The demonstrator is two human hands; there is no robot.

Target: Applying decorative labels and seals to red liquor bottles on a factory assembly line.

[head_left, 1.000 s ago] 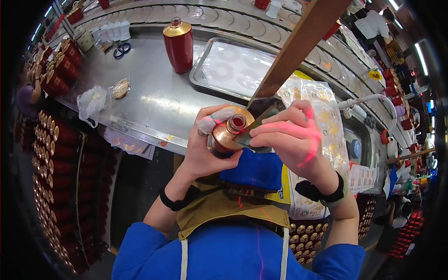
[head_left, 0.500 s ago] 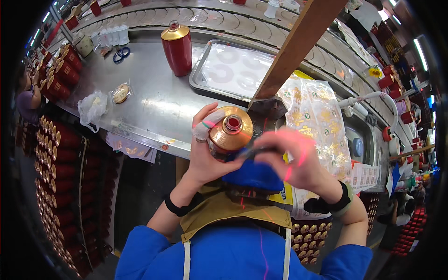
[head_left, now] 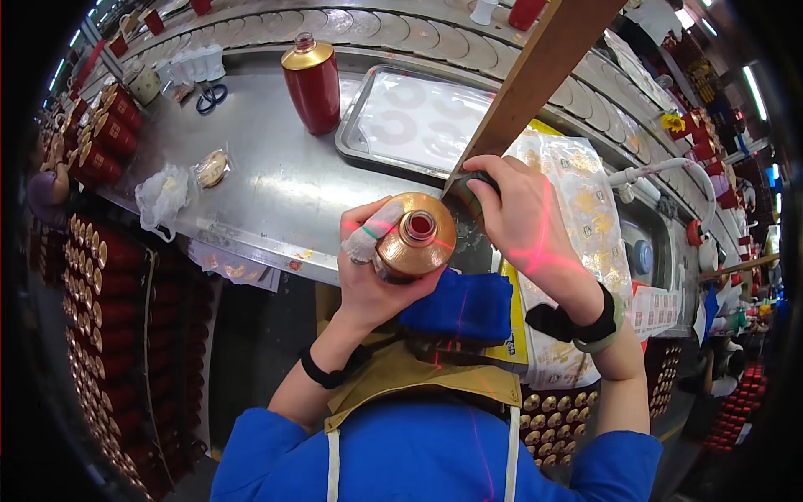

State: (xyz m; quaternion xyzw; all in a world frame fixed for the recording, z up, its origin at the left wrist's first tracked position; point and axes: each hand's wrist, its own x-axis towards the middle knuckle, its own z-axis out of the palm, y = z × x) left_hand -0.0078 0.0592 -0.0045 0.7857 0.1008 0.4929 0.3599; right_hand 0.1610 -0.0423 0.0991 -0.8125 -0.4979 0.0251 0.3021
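Note:
My left hand (head_left: 368,280) is wrapped round a bottle (head_left: 416,243) with a gold shoulder and an open reddish neck, tipped toward me. A white cover with a green band sits on one of its fingers. My right hand (head_left: 523,213) is closed, thumb against fingers, at the foot of a slanting wooden post (head_left: 535,84). Something dark shows between its fingers; its kind is not clear. A second bottle (head_left: 313,88), red with a gold shoulder, stands upright on the metal table (head_left: 251,142). Beneath the held bottle lies a folded blue cloth (head_left: 468,305).
Behind the post is a metal tray (head_left: 345,138) with pale ring shapes. Gold-printed sheets (head_left: 585,209) lie on the right, before a sink (head_left: 661,238). Scissors (head_left: 212,99), a plastic bag (head_left: 163,197) and a wrapped round item (head_left: 212,168) are on the left. A conveyor (head_left: 376,29) runs behind.
My right hand has moved up and away from the held bottle's side to the foot of the post. The left hand keeps the bottle in nearly the same place.

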